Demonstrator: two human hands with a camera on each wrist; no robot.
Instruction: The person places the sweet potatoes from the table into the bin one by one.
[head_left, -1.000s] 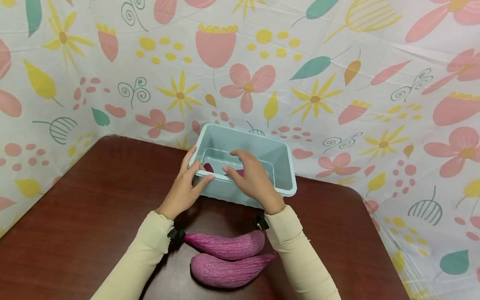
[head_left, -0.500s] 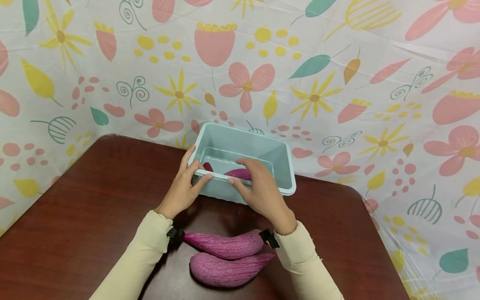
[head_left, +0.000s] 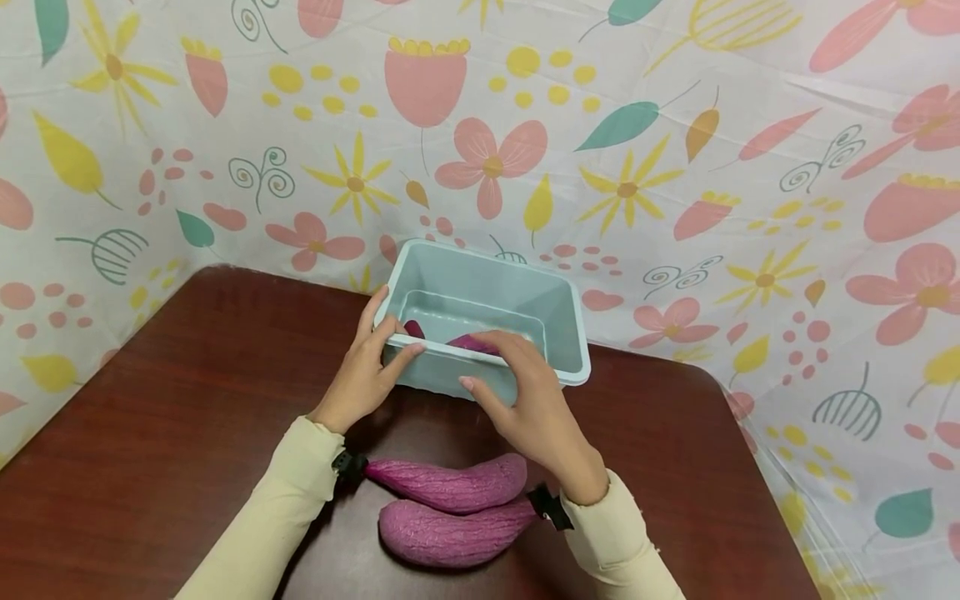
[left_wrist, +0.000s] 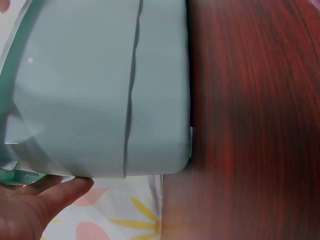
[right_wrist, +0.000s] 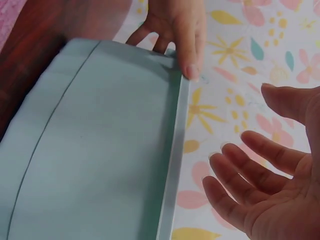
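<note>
My left hand (head_left: 362, 371) grips the front left corner of a light blue plastic bin (head_left: 487, 283). Its thumb lies along the front rim, and its other fingers reach round the left end. In the left wrist view, fingers bend round the bin's edge (left_wrist: 75, 100). My right hand (head_left: 540, 408) hovers at the bin's front rim with nothing in it; the right wrist view shows its loosely spread fingers (right_wrist: 240, 177) apart from the bin. Inside the bin lie a purple piece (head_left: 474, 342), partly covered by that hand, and a darker purple tip (head_left: 414, 329).
Two wrinkled purple vegetables (head_left: 457, 483), thick at one end and tapered at the other, lie side by side on the dark wooden table (head_left: 187, 433) between the forearms. A flower-patterned cloth (head_left: 487, 83) hangs close behind the bin.
My right hand has come back from over the bin towards me and slightly right, and its thumb is now outside the front rim. The left hand keeps its hold on the bin.
</note>
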